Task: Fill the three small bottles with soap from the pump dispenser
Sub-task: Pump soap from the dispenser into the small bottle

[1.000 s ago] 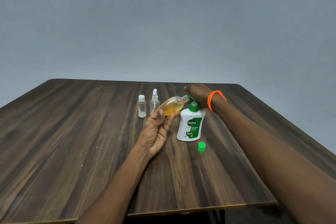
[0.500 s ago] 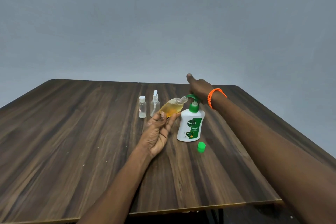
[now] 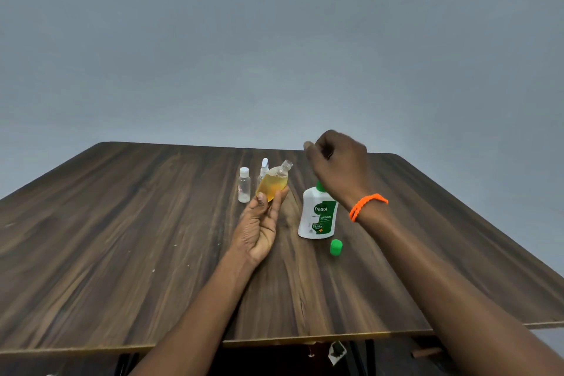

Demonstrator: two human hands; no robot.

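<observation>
From the head view, my left hand [image 3: 259, 229] holds a small round bottle [image 3: 273, 183] by its lower end, thumb on one side and fingers on the other, pinching it. The bottle is lifted off the table [image 3: 122, 238] and tilted, its open neck pointing up and to the right. It is filled with amber soap almost to the shoulder, and I see bubbles near the top of the liquid.

My right hand [image 3: 338, 165] is raised above the pump dispenser [image 3: 319, 214], its fingers curled in loosely with the knuckles toward me. It covers the pump head, so I cannot tell whether it touches the pump or grips anything. An orange bracelet [image 3: 367, 206] sits on that wrist.

The dispenser is white with a green label and stands upright on the table, just right of my left hand. A green cap [image 3: 336, 247] rests on the wood just in front of the dispenser, a little to its right.

Behind the held bottle stand two more small clear bottles: one with a white screw cap [image 3: 244, 185] to the left, and a spray-top bottle [image 3: 264, 168] right beside it, partly hidden by the amber bottle. Both look clear; whether they hold any liquid I cannot tell.

The table is dark wood grain, and a plain grey wall [image 3: 274, 40] rises behind it.
</observation>
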